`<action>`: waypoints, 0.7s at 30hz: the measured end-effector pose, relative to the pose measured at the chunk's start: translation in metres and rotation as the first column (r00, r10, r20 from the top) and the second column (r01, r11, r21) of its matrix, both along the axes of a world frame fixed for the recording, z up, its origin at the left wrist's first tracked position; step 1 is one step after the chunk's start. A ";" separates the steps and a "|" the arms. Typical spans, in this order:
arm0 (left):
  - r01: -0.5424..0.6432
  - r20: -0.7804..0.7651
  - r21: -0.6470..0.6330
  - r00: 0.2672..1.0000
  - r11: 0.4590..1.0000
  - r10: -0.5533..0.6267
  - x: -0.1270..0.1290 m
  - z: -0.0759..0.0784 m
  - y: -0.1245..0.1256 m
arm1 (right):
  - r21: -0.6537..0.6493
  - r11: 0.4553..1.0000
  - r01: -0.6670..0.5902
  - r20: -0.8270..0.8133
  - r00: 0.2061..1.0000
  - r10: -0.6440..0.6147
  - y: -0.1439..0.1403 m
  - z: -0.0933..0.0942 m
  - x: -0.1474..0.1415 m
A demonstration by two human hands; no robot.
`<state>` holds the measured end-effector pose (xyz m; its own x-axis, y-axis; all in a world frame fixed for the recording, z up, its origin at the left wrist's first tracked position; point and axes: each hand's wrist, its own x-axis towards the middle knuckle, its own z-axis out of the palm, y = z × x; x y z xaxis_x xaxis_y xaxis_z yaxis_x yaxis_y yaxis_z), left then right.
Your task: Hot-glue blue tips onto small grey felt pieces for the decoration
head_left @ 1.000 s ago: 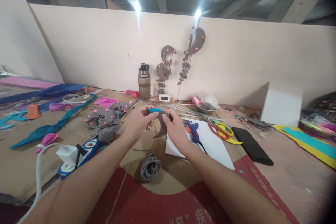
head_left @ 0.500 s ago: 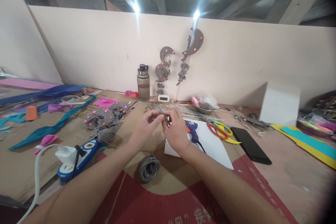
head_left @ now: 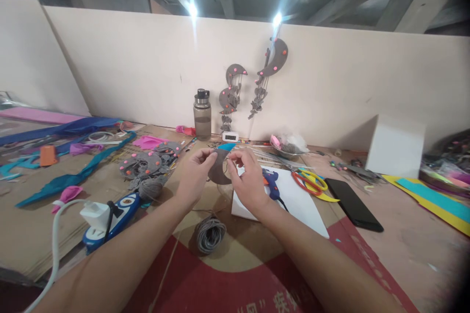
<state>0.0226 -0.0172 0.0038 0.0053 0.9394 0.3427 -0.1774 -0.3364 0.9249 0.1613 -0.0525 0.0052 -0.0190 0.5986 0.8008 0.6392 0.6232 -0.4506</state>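
Observation:
A dark grey felt crescent [head_left: 217, 170] is held up over the table with its flat side facing me. My left hand [head_left: 194, 176] pinches its left edge between thumb and fingers. At the crescent's right side, my right hand [head_left: 247, 176] is closed in a pinch on what looks like a thin strand of grey yarn; the fingertips partly hide it. Below the hands lies a wound bundle of grey yarn [head_left: 210, 235], with a loose strand rising from it. A bit of blue felt [head_left: 226, 146] shows just behind the crescent.
Right of my hands, a blue glue gun [head_left: 270, 183] rests on a white board [head_left: 299, 210], beside scissors [head_left: 308, 183] and a black phone [head_left: 353, 204]. Finished crescents [head_left: 141, 164] and a power strip [head_left: 110, 222] lie left. A bottle [head_left: 202, 116] stands at the back wall.
The crescent was edge-on and mostly hidden between my hands; now its flat face shows. My hands have moved apart, the left one slightly leftward.

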 end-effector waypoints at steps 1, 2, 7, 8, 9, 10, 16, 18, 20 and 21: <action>-0.015 -0.007 0.007 1.000 1.000 0.015 0.000 0.000 -0.001 | 0.001 1.000 0.012 -0.009 1.000 -0.012 0.000 0.001 0.001; -0.018 -0.010 0.003 1.000 1.000 0.018 0.000 0.000 -0.002 | 0.006 1.000 0.027 -0.013 1.000 -0.027 0.001 0.002 0.002; 0.065 -0.049 -0.117 0.996 0.991 -0.071 -0.001 0.005 -0.011 | 0.023 0.993 0.119 0.024 0.993 -0.119 0.001 0.009 0.004; 0.074 -0.067 -0.123 0.994 0.990 -0.083 -0.001 0.006 -0.012 | 0.017 0.993 0.119 0.039 0.992 -0.120 0.001 0.010 0.005; 0.075 -0.092 -0.120 0.992 0.990 -0.087 -0.001 0.007 -0.013 | 0.010 0.994 0.112 0.057 0.992 -0.112 0.001 0.011 0.005; 0.072 -0.122 -0.111 0.989 0.991 -0.085 -0.001 0.008 -0.014 | 0.006 0.995 0.099 0.076 0.992 -0.099 0.001 0.011 0.006; 0.129 -0.299 -0.088 0.942 0.988 -0.150 -0.005 0.010 -0.007 | -0.122 0.992 0.037 0.096 0.995 -0.025 0.004 0.016 0.009; 0.184 -0.345 -0.098 0.916 0.978 -0.207 -0.009 0.010 -0.002 | -0.271 0.962 0.001 0.003 1.000 0.000 0.006 0.019 0.010; 0.226 -0.391 -0.072 0.890 0.971 -0.236 -0.013 0.011 0.003 | -0.434 0.899 -0.054 -0.105 0.994 0.009 0.008 0.021 0.012; 0.246 -0.411 -0.060 0.877 0.967 -0.249 -0.015 0.011 0.006 | -0.494 0.866 -0.077 -0.142 0.990 0.007 0.009 0.021 0.013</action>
